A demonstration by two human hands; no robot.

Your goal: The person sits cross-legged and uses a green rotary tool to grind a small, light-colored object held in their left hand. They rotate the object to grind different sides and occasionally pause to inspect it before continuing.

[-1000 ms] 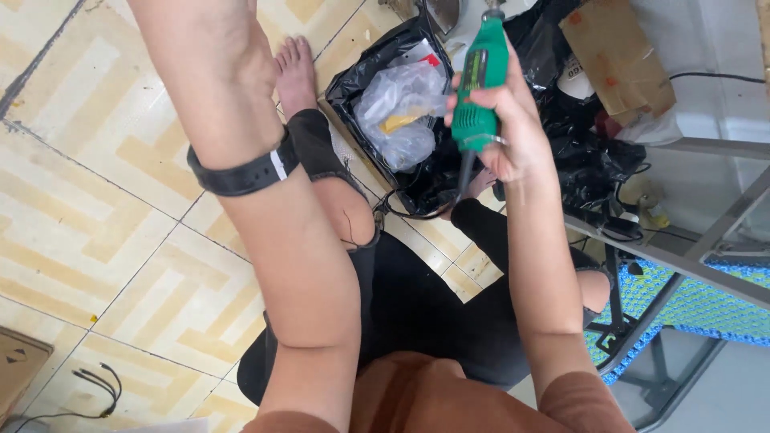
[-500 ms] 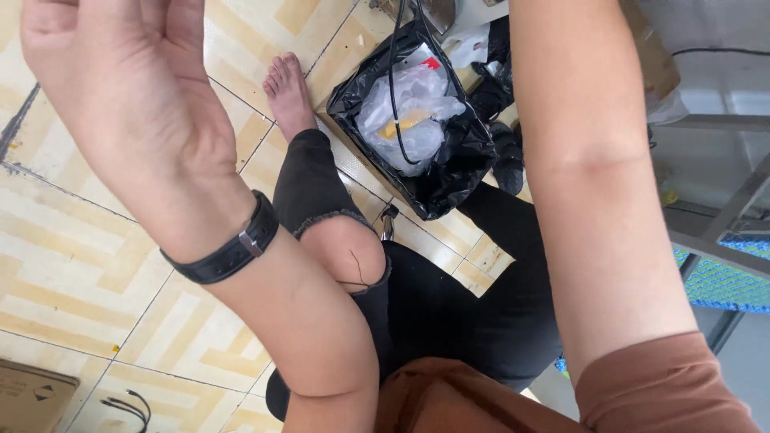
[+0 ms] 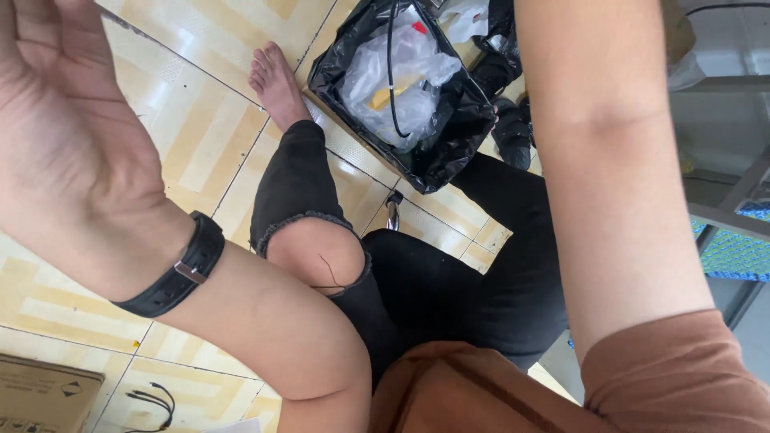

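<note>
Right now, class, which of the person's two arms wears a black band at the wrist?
The left arm, raised at the picture's left with the open left hand, wears the black wristband. The right arm shows bare skin to its brown sleeve.

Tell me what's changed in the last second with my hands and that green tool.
The right hand and the green tool it held have gone up out of view; only the right forearm shows. The left hand rose close to the camera, palm open, empty. The black bag and bare foot stayed put.

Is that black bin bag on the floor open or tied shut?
Open: the black bin bag gapes, showing clear plastic and a black cable inside.
</note>
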